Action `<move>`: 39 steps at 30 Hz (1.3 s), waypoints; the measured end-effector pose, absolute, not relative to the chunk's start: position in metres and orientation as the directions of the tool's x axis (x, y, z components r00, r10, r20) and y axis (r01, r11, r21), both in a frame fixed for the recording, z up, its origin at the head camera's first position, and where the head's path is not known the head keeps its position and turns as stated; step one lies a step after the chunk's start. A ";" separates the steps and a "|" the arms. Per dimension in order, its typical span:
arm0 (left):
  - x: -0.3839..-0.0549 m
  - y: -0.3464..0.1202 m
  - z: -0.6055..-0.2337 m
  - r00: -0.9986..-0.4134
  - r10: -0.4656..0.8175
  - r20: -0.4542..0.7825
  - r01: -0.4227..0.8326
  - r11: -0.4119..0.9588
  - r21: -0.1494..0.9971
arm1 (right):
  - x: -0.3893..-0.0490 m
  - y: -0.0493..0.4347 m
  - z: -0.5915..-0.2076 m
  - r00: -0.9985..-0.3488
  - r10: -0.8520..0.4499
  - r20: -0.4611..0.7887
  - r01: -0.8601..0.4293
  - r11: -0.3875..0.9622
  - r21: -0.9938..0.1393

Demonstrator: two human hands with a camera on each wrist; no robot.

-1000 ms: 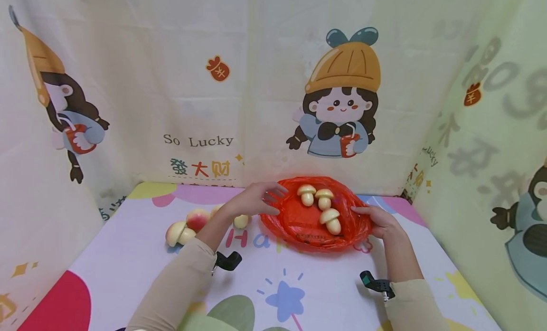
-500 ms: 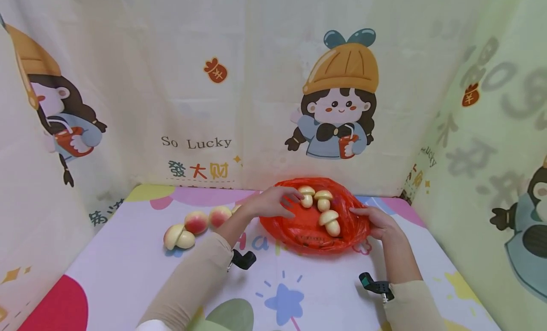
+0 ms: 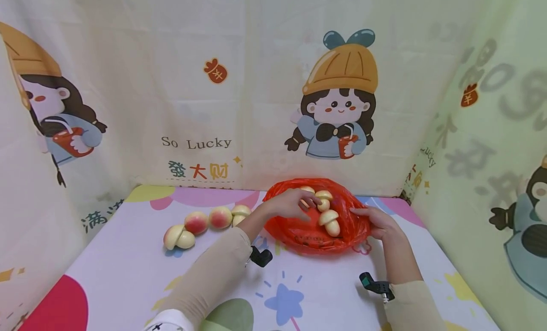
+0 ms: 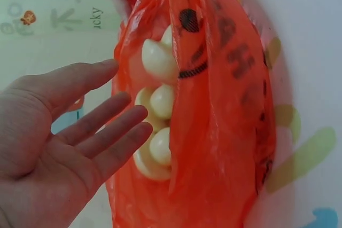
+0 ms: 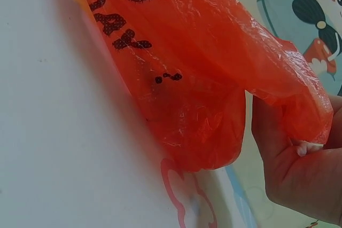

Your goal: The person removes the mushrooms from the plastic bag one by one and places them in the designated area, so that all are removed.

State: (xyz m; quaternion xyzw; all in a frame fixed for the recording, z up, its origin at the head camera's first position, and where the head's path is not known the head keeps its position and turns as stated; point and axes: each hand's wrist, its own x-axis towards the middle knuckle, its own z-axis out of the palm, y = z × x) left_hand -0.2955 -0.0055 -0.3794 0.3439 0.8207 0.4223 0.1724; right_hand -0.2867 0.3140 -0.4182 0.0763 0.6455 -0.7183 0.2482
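Pale cartoon-print curtain (image 3: pixel 260 108) behind and on both sides; white table (image 3: pixel 124 278) with pastel prints. Red bag (image 3: pixel 295 237) sits at the table's far side, right of centre, mouth up and spread, three cream mushrooms (image 3: pixel 329 222) inside.

Right hand (image 3: pixel 380 222) pinches the bag's right rim, film folded over between thumb and fingers. Left hand (image 3: pixel 292 205) is over the bag mouth, fingers spread, nothing gripped. Its fingertips look close to the mushrooms; can't tell if they touch.

Handling, bag: should be near weightless and limp, likely to sag wherever nobody supports it. Film may tear if yanked. Best hold is the rim, where the right hand has it.

Handling, mushrooms: probably light, stiff and hard to break, a bit slippery from the smooth finish. Pinch the stem just under the cap; the overhang should stop fingers sliding off. Grabbing the dome is likely worse.

Materials: bag is thin, glossy, see-through film, wrinkled, with black lettering. Mushrooms have rounded caps on stubby stems, satin surface, look moulded. Left of the bag on the table: two round pink-and-cream peaches (image 3: pixel 196 222), with another mushroom (image 3: pixel 182 239) at the left end. Exact material of either can't be confirmed.
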 end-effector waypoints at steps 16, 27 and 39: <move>-0.301 0.024 -0.383 -0.711 0.701 -0.049 0.382 0.445 0.810 | -0.288 0.314 -0.416 -0.865 -0.279 -0.418 0.451 -0.066 -0.890; -0.302 0.039 -0.384 -0.724 0.682 -0.098 0.394 0.526 0.754 | -0.288 0.314 -0.419 -0.863 -0.265 -0.430 0.460 -0.059 -0.886; -0.304 0.052 -0.387 -0.743 0.658 -0.125 0.405 0.590 0.698 | -0.287 0.313 -0.421 -0.865 -0.270 -0.422 0.452 -0.057 -0.890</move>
